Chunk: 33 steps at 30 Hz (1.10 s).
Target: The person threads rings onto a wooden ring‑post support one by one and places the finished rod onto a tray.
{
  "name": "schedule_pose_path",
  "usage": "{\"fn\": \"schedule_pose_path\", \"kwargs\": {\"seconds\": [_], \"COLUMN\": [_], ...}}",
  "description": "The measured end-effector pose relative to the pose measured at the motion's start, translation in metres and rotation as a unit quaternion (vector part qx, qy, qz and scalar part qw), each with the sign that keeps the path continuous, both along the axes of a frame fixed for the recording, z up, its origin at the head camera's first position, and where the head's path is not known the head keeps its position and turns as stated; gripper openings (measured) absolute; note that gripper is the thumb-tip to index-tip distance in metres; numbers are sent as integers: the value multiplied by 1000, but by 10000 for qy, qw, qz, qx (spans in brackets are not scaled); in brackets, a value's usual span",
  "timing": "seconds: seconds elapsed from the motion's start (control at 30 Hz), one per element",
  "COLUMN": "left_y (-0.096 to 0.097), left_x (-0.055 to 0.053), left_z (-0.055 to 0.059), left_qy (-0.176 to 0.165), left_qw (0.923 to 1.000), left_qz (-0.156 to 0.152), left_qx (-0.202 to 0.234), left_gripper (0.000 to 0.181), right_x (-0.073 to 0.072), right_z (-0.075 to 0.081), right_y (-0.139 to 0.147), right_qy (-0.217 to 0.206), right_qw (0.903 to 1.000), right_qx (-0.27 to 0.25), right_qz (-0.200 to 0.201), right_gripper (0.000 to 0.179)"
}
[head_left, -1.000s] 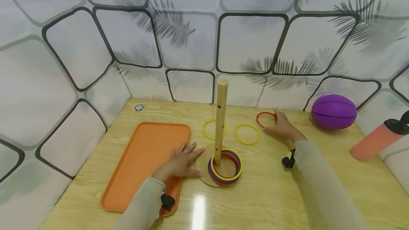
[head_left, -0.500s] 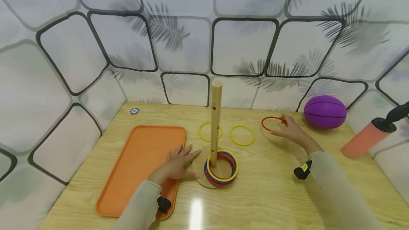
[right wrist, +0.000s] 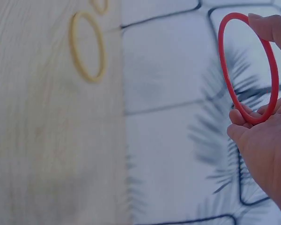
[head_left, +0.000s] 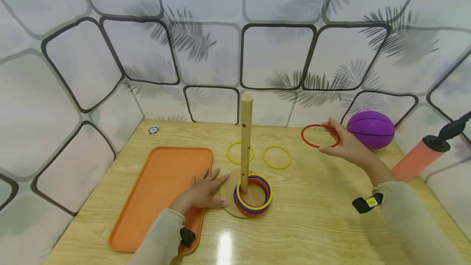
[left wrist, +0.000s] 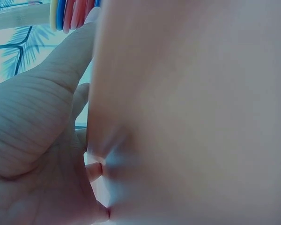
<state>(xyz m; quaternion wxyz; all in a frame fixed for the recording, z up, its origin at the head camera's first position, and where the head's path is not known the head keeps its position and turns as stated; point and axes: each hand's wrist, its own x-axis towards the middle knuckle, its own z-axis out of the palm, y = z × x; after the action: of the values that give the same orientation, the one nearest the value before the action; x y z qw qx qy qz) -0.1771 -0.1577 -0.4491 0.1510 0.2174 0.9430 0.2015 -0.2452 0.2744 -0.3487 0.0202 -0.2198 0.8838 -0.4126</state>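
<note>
My right hand (head_left: 347, 142) holds a thin red ring (head_left: 302, 135) above the back right of the table, its thumb and fingers at opposite sides of the rim. The right wrist view shows the same grip on the ring (right wrist: 221, 51). My left hand (head_left: 200, 193) lies with spread fingers between the tray and the round wooden base (head_left: 229, 199), fingertips at the base's left edge. From that base rises a wooden post (head_left: 246, 142). Around its foot lie several stacked rings (head_left: 270, 199) in red, blue and yellow, yellow on top. In the left wrist view, a blurred surface covers most of the picture.
An orange tray (head_left: 162, 191) lies under and beside the left forearm. Two yellow rings, one partly behind the post (head_left: 229, 158) and another yellow ring (head_left: 276, 168), lie flat. A purple ball (head_left: 371, 129), coral bottle (head_left: 417, 160) and poker chip (head_left: 153, 130) sit farther out.
My right hand has lifted the red ring off the table and drawn it to the right. The left hand keeps its place by the base; the head view has shifted slightly.
</note>
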Motion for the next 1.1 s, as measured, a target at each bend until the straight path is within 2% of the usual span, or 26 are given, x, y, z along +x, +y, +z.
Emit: {"fn": "schedule_pose_path", "kwargs": {"seconds": [0.1, 0.2, 0.37, 0.53, 0.6, 0.67, 0.73, 0.8, 0.83, 1.03, 1.1], "left_y": [0, 1, 1, 0, 1, 0, 0, 0, 0, 1, 0], "left_x": [0, 0, 0, 1, 1, 1, 1, 1, 1, 2, 2], "left_z": [0, 0, -1, 0, 0, -1, -1, -1, -2, -2, -1], "left_qy": [-31, -39, -36, -32, -21, -9, 8, 24, 23, 11, -6], "left_qw": [10000, 10000, 10000, 10000, 10000, 10000, 10000, 10000, 10000, 9999, 9999], "left_qz": [27, 40, 32, 26, 28, 25, 23, 13, 10, 44, 62], "left_qx": [15, 14, 5, 25, 33, 31, 62, 83, 96, 129, 144], "left_gripper": [84, 84, 83, 83, 83, 83, 83, 83, 83, 83, 83], "right_x": [9, 18, 29, 37, 39, 39, 39, 40, 40, 48, 48], "right_z": [19, 39, 71, 104, 115, 124, 133, 142, 146, 161, 163], "right_y": [-9, -18, -36, -55, -64, -75, -84, -93, -97, -121, -128], "right_qy": [233, 487, 826, 980, 1104, 1253, 1435, 1536, 1562, 1382, 1348], "right_qw": [9989, 9932, 9695, 9541, 9449, 9301, 9193, 9125, 9108, 9168, 9139], "right_qx": [-213, -626, -1392, -1626, -1755, -1919, -1914, -1891, -1882, -1831, -1832], "right_qz": [348, 848, 1843, 2317, 2532, 2870, 3126, 3287, 3326, 3269, 3361], "right_gripper": [96, 94, 90, 90, 90, 89, 88, 86, 87, 91, 92]}}
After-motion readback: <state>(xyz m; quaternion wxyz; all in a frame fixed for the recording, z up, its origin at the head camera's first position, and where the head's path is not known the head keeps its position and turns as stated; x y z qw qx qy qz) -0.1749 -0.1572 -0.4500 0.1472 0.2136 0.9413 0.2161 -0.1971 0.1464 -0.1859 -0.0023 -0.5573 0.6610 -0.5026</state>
